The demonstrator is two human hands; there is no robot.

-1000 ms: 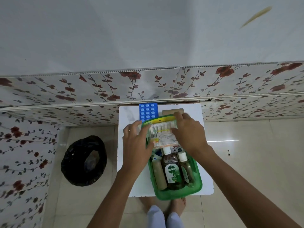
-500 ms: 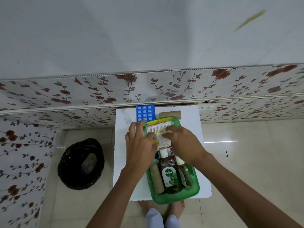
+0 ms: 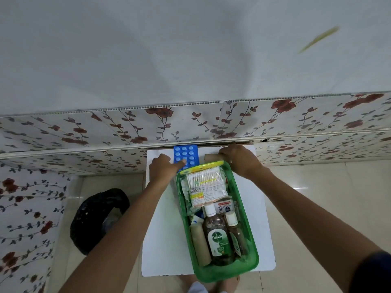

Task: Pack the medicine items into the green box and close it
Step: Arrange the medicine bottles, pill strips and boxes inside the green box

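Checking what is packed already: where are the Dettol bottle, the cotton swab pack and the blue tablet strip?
Dettol bottle [image 3: 218, 237]: head view, label.
Cotton swab pack [image 3: 204, 179]: head view, clear front.
Blue tablet strip [image 3: 186, 154]: head view, blisters.

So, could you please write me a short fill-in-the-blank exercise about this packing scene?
1. The left hand reaches for the ____ tablet strip.
2. The right hand rests on the brown ____ roll behind the green box.
3. The largest bottle in the box reads ____.
4. The cotton-bud packet lies at the box's ____ end.

Answers: blue; cardboard; Dettol; far
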